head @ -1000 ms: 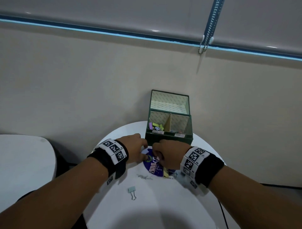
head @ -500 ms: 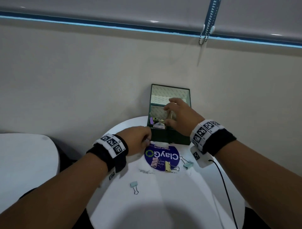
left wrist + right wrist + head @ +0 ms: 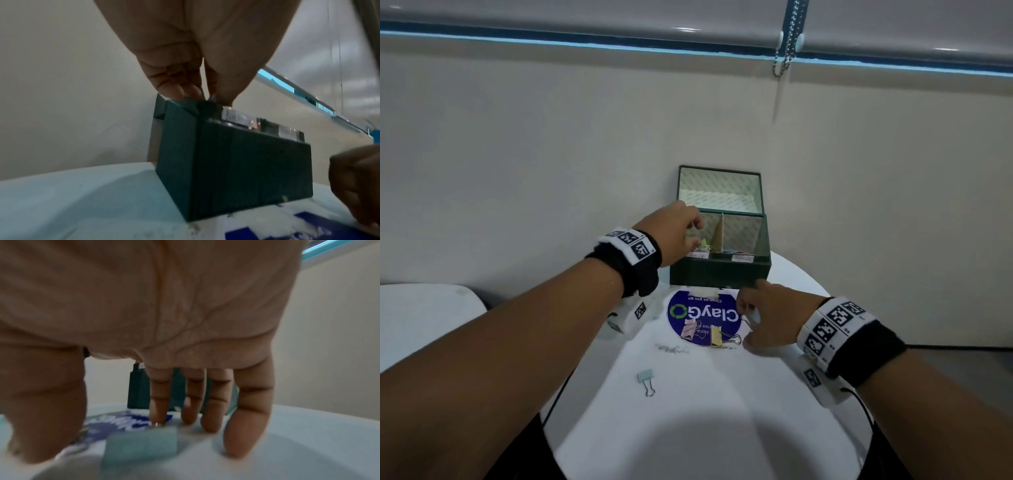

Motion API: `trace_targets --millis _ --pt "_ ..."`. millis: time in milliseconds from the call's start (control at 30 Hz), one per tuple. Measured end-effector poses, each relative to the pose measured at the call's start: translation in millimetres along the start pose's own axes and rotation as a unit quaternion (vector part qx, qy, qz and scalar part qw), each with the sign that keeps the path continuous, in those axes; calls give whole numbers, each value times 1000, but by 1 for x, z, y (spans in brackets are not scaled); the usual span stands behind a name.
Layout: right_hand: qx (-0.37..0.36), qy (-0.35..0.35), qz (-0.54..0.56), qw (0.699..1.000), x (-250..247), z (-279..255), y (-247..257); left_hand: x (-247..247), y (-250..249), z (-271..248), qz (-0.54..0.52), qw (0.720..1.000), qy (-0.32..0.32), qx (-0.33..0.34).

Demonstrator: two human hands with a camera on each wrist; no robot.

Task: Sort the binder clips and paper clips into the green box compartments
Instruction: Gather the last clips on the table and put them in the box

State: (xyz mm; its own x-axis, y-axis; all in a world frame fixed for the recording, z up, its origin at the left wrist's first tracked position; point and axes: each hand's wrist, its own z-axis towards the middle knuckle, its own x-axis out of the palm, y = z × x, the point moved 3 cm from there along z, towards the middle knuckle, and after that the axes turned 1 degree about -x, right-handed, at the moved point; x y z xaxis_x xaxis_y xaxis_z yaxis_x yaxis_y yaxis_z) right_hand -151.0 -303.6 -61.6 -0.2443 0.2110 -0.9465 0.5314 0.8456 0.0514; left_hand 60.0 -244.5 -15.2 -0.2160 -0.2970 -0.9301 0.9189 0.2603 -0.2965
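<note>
Sorting is midway — left hand (image 3: 677, 236) pinches something small over the green box's (image 3: 719, 272) left compartment, while right hand (image 3: 770, 318), fingers spread, reaches a teal clip (image 3: 141, 445) to grasp next.

White round table (image 3: 774, 428) bears green box (image 3: 719, 272); blue sticker (image 3: 698, 313); loose binder clips (image 3: 645, 378).

Dim, even indoor light; soft pictures.
You see a bright strip under the blind (image 3: 688, 20), a broad soft shadow on the near counter (image 3: 688, 442), bowed edges in the head view, and blurred fingers (image 3: 246, 418) in both wrist views.
</note>
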Motion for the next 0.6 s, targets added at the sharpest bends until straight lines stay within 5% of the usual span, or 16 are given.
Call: trace_targets --millis 167,333,600 --pt "1 -18 43 999 5 3 0 -2 -12 -29 17 997 -55 51" --pt "32 -41 77 996 7 12 -1 14 -26 -76 -10 972 232 42" --pt "-68 -41 155 985 7 4 8 32 -24 -93 82 959 263 59"
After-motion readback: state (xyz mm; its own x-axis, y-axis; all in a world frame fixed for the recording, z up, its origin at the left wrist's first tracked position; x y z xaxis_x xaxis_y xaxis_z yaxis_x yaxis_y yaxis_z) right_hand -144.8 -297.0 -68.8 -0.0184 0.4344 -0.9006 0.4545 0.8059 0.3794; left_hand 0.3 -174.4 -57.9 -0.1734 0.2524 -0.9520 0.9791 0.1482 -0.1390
